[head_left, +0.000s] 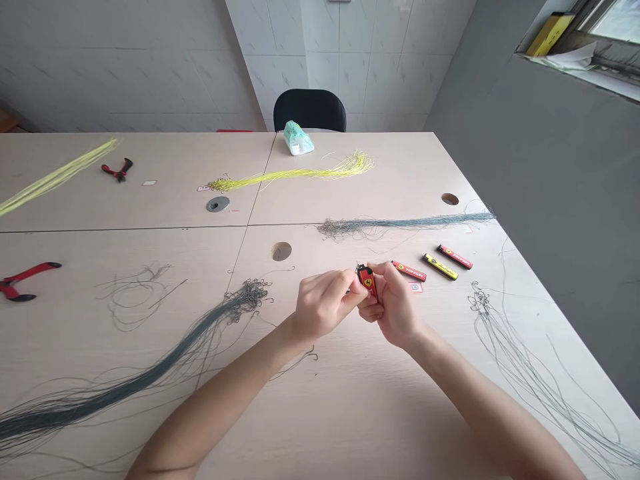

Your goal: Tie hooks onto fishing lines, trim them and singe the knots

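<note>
A red lighter with a black top is gripped in my right hand, its thumb at the lighter's top. My left hand is closed in a pinch close beside the lighter's top; what its fingertips hold is too small to name. More lighters lie just beyond my right hand: a red one, a yellow one and another red one. Left of my left hand, a dark bundle of lines ends in a cluster of hooks.
Hooked lines lie at the right. Beyond my hands are a blue-grey bundle, a yellow bundle and a plastic bag. Red-handled pliers are at the left. The table has a round hole.
</note>
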A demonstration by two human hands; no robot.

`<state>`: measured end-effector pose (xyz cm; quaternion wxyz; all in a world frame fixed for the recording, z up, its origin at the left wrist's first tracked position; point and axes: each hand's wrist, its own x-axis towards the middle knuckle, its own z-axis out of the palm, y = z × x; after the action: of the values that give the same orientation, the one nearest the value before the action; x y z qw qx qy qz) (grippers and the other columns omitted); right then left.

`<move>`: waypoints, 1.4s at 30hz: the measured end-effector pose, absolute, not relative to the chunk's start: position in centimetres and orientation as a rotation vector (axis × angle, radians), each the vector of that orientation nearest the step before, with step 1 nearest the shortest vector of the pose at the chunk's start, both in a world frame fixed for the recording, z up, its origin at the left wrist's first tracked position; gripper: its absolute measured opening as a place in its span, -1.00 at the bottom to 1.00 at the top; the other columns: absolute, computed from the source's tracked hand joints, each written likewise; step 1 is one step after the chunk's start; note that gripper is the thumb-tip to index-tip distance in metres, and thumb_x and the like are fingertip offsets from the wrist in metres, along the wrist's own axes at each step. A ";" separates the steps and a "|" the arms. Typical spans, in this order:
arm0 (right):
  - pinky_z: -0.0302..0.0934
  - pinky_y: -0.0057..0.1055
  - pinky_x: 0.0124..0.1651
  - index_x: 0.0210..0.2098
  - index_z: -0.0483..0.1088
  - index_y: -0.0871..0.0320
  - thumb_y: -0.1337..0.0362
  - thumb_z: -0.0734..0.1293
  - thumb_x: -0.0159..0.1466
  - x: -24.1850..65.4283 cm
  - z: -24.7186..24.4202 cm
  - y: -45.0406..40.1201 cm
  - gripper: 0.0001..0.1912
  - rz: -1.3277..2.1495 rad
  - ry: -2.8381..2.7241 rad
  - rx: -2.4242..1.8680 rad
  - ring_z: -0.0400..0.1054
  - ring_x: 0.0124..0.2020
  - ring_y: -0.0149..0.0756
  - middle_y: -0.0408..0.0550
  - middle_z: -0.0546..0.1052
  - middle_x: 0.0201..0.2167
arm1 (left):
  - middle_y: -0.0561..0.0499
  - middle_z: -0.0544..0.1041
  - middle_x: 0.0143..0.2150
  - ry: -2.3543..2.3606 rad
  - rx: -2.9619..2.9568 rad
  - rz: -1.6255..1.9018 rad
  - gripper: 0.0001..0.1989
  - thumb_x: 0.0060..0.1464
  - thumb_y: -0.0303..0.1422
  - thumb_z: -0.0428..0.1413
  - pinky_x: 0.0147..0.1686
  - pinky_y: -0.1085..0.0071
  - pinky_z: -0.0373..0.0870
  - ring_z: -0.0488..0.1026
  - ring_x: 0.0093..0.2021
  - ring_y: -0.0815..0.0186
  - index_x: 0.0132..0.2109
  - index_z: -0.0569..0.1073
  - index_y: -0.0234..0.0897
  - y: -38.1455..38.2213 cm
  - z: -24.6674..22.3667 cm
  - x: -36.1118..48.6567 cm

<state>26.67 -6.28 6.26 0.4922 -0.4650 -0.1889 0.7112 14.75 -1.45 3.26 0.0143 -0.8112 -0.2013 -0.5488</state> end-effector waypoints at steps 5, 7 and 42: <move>-0.39 -0.48 -0.57 -0.64 -0.02 0.10 0.03 0.21 0.05 26.6 6.2 -6.3 -0.62 1.709 -0.470 -1.140 -0.29 -0.65 -0.55 -0.31 -0.06 -0.69 | 0.26 0.20 -0.67 -0.657 -2.503 -1.689 -0.76 0.15 -0.57 0.08 -0.63 0.54 0.10 0.12 -0.68 0.52 -0.41 0.24 -0.20 -1.4 3.2 14.7; -0.39 -0.48 -0.57 -0.64 -0.02 0.10 0.02 0.21 0.05 26.6 6.2 -6.2 -0.63 1.702 -0.479 -1.144 -0.29 -0.65 -0.55 -0.31 -0.05 -0.69 | 0.26 0.19 -0.67 -0.667 -2.492 -1.687 -0.76 0.12 -0.59 0.08 -0.63 0.53 0.10 0.11 -0.68 0.51 -0.41 0.24 -0.20 -1.4 3.2 14.7; -0.26 -0.46 -0.55 -0.58 0.18 0.13 -0.19 0.12 0.21 28.9 5.3 -6.0 -0.48 1.479 -0.700 -1.290 -0.20 -0.62 -0.49 -0.26 -0.01 -0.61 | 0.27 0.13 -0.67 -0.725 -2.461 -1.723 -0.78 0.10 -0.61 0.07 -0.65 0.55 0.04 0.05 -0.67 0.54 -0.41 0.28 -0.23 -1.2 3.5 14.7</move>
<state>28.90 -6.00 5.29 0.5045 -0.5346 -0.2899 0.6128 14.66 -1.17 3.51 0.0253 -0.7961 -0.2344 -0.5574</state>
